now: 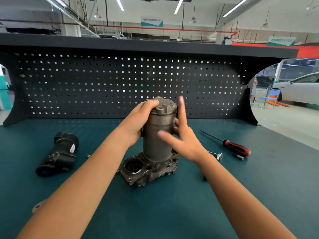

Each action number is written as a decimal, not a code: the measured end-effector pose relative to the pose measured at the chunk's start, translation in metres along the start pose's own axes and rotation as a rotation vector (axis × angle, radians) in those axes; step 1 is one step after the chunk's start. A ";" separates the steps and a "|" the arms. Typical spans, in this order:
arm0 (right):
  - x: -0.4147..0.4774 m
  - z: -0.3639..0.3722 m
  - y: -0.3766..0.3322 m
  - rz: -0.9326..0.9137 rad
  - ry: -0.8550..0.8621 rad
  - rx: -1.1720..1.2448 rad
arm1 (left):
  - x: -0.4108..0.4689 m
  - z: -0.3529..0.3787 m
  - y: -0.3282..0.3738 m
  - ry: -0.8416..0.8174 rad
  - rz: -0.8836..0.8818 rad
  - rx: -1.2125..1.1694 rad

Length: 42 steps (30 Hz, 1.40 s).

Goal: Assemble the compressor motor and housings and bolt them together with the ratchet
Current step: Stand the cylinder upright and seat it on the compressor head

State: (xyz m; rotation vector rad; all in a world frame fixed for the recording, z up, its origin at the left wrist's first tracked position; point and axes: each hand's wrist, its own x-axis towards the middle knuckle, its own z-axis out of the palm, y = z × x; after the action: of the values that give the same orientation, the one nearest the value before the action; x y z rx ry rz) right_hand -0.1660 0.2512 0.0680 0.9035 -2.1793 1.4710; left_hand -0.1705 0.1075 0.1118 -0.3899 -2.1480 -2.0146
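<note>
A grey cylindrical compressor housing stands upright on a dark cast base housing in the middle of the green bench top. My left hand grips the cylinder's upper left side, fingers curled over its top cap. Beside the cylinder's right side is my right hand, blurred, with its fingers spread and straight; some fingers touch the cylinder wall. The ratchet lies on the mat just right of my right wrist, partly hidden by it. A small socket lies beside it.
A black motor part lies on its side at the left. A red-and-black screwdriver lies at the right. A small bolt lies left of the base. A metal lug shows by my left forearm. A black pegboard closes the back.
</note>
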 end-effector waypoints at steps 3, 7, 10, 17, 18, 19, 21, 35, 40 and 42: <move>0.008 -0.002 0.001 0.065 0.099 0.206 | 0.001 0.000 0.001 0.000 -0.007 -0.010; 0.012 0.008 -0.001 0.005 0.150 0.222 | 0.003 -0.002 0.001 -0.012 -0.028 0.006; 0.010 0.012 -0.002 -0.020 0.216 0.216 | 0.006 -0.011 0.006 0.068 0.164 0.128; 0.014 0.022 0.011 0.119 0.251 0.248 | -0.008 -0.021 0.013 -0.129 0.565 0.459; 0.015 0.023 0.013 0.135 0.244 0.266 | -0.011 -0.023 0.010 -0.164 0.547 0.469; 0.016 0.024 0.015 0.148 0.239 0.278 | -0.013 -0.025 0.009 -0.183 0.546 0.515; 0.018 0.026 0.016 0.156 0.234 0.289 | -0.015 -0.029 0.008 -0.168 0.607 0.682; 0.019 0.025 0.008 0.153 0.089 0.447 | -0.015 -0.026 0.006 -0.045 0.748 0.740; 0.028 0.018 -0.006 0.251 0.048 0.673 | -0.015 -0.025 0.005 -0.037 0.734 0.701; 0.033 0.022 -0.015 0.342 0.129 0.669 | -0.016 -0.024 0.005 -0.037 0.742 0.710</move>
State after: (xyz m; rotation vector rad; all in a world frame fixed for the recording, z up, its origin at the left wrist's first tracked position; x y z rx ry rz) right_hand -0.1783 0.2174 0.0898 0.5998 -1.8192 2.4285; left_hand -0.1546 0.0825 0.1135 -0.9149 -2.1082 -0.8073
